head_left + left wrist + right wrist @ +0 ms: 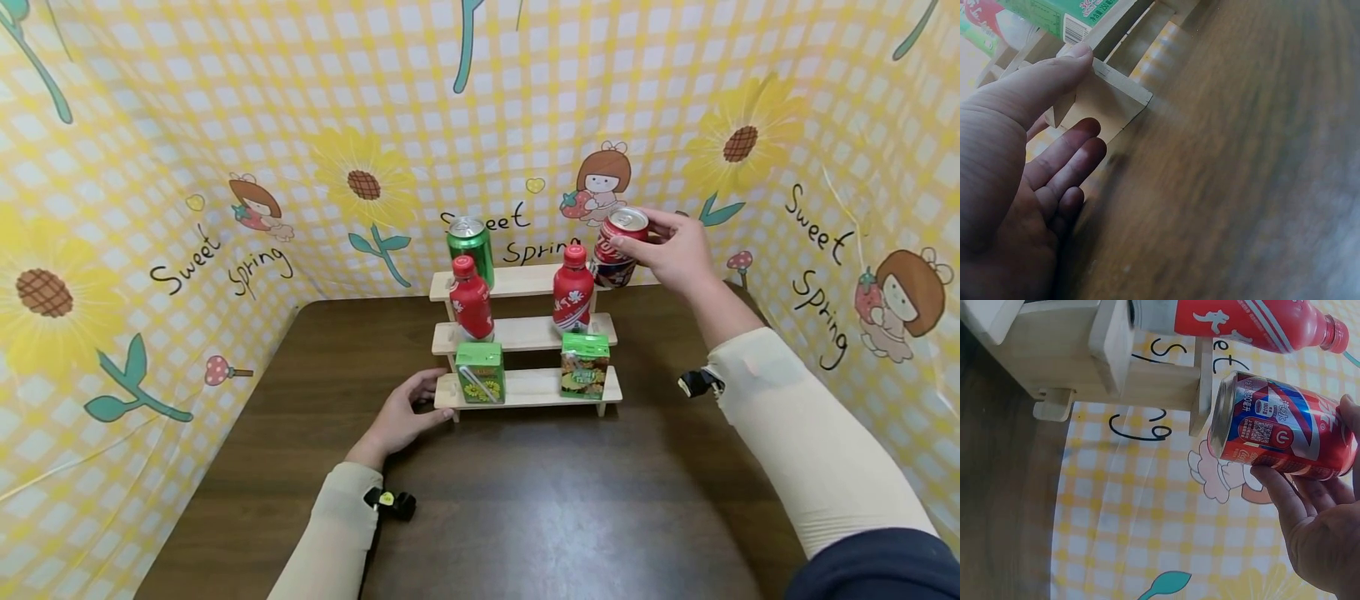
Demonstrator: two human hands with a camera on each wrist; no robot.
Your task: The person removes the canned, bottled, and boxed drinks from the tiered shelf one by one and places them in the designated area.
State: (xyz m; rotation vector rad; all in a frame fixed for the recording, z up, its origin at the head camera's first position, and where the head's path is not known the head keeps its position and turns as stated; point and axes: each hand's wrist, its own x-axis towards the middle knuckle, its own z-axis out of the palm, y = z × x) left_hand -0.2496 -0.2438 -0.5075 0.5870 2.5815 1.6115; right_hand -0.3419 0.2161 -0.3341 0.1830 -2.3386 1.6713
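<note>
**Red can held at the top step of the wooden rack**

Red can sits in the right hand, fingers and thumb curled round its side, tilted slightly at the right end of the top step of the wooden rack. In the right wrist view it seems to hang just beside the step rather than rest on it.

The left hand rests on the table at the rack's bottom left corner, fingers straight and thumb touching the wood, probably steadying it.

A green can stands at the top left. Two red bottles fill the middle step, two green cartons the bottom. The right-hand bottle stands just in front of the red can, crowding that end.
</note>
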